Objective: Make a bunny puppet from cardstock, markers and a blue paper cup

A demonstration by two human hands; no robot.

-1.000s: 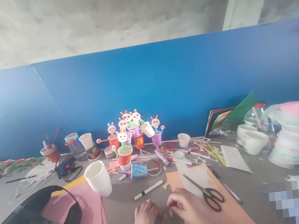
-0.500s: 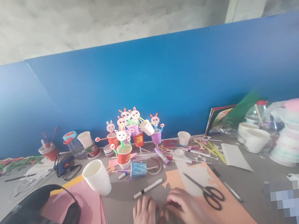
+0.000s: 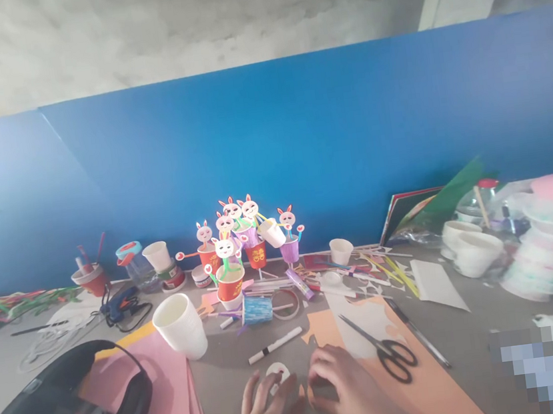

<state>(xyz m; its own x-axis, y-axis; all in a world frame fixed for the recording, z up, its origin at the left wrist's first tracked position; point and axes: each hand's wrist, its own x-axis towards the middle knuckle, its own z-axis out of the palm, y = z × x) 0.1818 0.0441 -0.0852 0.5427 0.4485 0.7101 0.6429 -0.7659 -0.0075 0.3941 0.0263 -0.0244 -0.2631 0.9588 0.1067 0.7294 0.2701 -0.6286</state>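
Note:
Near the table's front edge, my left hand (image 3: pixel 269 413) lies palm down with its fingers somewhat apart. Its fingertips rest against a small white paper disc (image 3: pixel 276 370) that bears a faint dark mark and is partly covered. Close beside it, my right hand (image 3: pixel 346 386) has its fingers curled in toward the thumb. The two thumbs nearly meet, with small orange-toned tips between them too tiny to make out. Just beyond the hands lies a white marker (image 3: pixel 275 345). Black-handled scissors (image 3: pixel 393 357) rest on orange paper (image 3: pixel 424 387) right of my right hand.
Paper-cup rabbit figures (image 3: pixel 229 276) cluster at the back before a blue partition (image 3: pixel 248 136). At left are a white cup (image 3: pixel 180 327), black headphones (image 3: pixel 41 383) on pink paper (image 3: pixel 171 381) and a blue glue gun (image 3: pixel 120 305). Stacked painted bowls (image 3: pixel 540 262) stand at right.
My left hand has drawn back and spread its fingers a little, uncovering the white paper disc. The right hand stays about where it was. The view has shifted slightly.

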